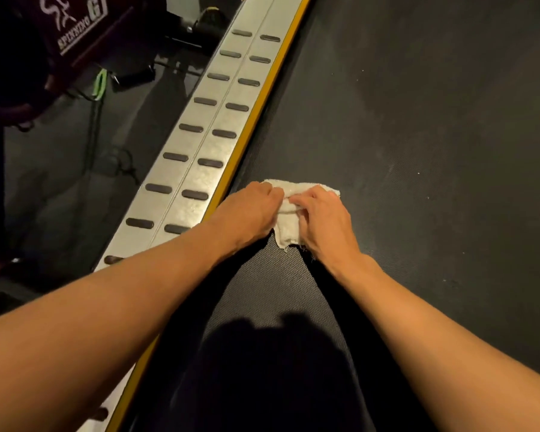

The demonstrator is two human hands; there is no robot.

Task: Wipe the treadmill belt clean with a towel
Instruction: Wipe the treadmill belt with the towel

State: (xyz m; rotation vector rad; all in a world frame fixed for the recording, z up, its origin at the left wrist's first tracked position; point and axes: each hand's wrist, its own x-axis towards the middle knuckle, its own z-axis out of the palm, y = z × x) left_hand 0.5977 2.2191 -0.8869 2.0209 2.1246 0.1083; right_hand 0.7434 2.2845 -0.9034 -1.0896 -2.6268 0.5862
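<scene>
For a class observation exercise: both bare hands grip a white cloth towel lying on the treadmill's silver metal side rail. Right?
No. In the head view the left hand and right hand do grip the white cloth towel, but it lies on the dark textured treadmill belt, beside the silver metal side rail, not on it.

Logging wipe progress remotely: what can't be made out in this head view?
1. Head view: the underside of the towel and the belt beneath it, covered by the left hand and right hand.
2. Head view: the belt's right side and far end, cut off by the frame edges.
3. Head view: the pale specks on the belt, too small to identify.
</scene>
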